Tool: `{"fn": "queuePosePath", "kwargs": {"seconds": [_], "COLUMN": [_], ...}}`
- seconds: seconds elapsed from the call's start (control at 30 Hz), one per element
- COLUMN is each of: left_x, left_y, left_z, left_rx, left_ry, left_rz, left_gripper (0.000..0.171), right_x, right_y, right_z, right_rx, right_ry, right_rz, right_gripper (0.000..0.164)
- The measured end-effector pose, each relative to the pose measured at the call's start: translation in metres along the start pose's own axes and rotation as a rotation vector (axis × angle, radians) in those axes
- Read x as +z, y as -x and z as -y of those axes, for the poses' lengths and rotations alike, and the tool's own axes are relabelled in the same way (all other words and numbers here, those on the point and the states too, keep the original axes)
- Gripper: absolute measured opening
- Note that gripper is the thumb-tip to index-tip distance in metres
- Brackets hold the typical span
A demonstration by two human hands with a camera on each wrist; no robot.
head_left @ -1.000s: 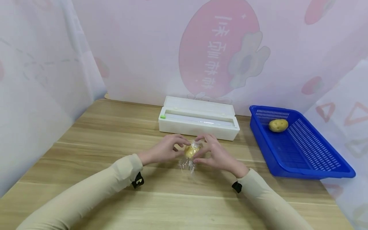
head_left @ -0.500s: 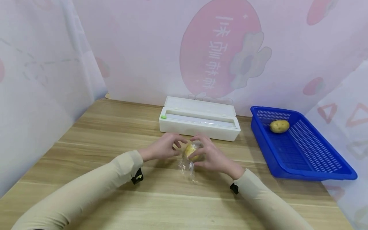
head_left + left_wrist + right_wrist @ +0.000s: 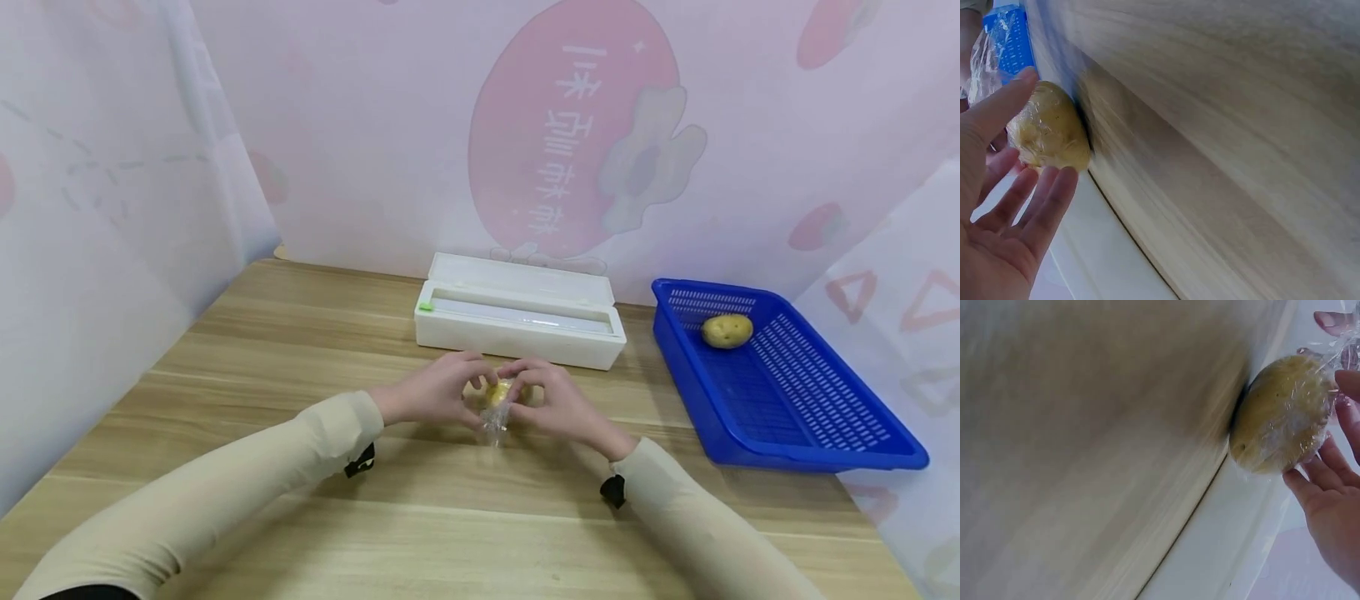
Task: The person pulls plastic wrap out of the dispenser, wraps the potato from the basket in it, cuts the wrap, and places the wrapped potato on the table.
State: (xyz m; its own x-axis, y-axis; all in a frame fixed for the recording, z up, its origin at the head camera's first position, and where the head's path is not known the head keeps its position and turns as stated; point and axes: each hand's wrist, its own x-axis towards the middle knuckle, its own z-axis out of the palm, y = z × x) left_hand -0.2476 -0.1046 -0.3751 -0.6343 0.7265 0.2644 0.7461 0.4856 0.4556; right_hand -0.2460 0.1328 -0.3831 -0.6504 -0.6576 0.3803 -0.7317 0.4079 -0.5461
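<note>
A potato (image 3: 498,392) in clear plastic wrap (image 3: 494,423) lies on the table between both hands; a loose end of film hangs toward the person. My left hand (image 3: 447,390) curves round its left side. In the left wrist view, that hand's thumb and fingertips (image 3: 1067,177) are at the potato (image 3: 1054,128). From the right, my right hand (image 3: 558,403) holds the potato and its film with bent fingers. The right wrist view has its fingertips (image 3: 1297,481) against the potato (image 3: 1279,419), the thumb beside crumpled film. The hands partly hide the potato in the head view.
Behind the hands stands a long white box (image 3: 517,340) with its lid raised and a roll of film inside. A blue plastic basket (image 3: 686,392) at the right holds another potato (image 3: 727,331). The wooden table (image 3: 480,533) meets a printed cloth backdrop (image 3: 360,150).
My left hand has come in closer to the potato. The loose film, spread lower half a second ago, is gathered up nearer the potato. My right hand has shifted slightly at its side.
</note>
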Motion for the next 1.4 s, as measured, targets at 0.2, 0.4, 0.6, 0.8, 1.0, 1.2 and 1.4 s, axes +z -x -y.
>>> {"fn": "queuePosePath", "kwargs": {"seconds": [0.2, 0.4, 0.6, 0.8, 1.0, 1.2, 1.4], "left_x": [0.004, 0.008, 0.011, 0.013, 0.014, 0.014, 0.013], "left_y": [-0.003, -0.009, -0.014, -0.017, -0.016, -0.012, -0.011], "left_z": [-0.004, -0.006, -0.009, -0.008, -0.008, -0.008, -0.009], "left_rx": [0.035, -0.004, -0.101, -0.159, -0.150, -0.150, -0.157], "left_ry": [0.008, 0.061, 0.101, 0.137, 0.196, 0.192, 0.160], "left_rz": [-0.073, -0.121, -0.171, -0.197, -0.194, -0.178, -0.122], "left_gripper": [0.013, 0.005, 0.012, 0.012, 0.015, 0.041, 0.066], "right_x": [-0.004, -0.005, -0.016, -0.012, -0.006, -0.006, -0.007], "right_y": [0.000, 0.001, 0.000, -0.003, -0.007, -0.011, -0.012], "right_z": [-0.003, -0.003, 0.024, 0.012, -0.002, 0.004, 0.009], "right_rx": [0.026, 0.065, 0.121, 0.131, 0.252, 0.473, 0.625], "right_ry": [-0.058, -0.206, -0.299, -0.328, -0.272, -0.185, -0.228], "right_rz": [0.006, 0.025, 0.041, -0.033, -0.123, -0.183, -0.187], "right_gripper": [0.017, 0.046, 0.049, 0.016, 0.006, 0.022, 0.032]}}
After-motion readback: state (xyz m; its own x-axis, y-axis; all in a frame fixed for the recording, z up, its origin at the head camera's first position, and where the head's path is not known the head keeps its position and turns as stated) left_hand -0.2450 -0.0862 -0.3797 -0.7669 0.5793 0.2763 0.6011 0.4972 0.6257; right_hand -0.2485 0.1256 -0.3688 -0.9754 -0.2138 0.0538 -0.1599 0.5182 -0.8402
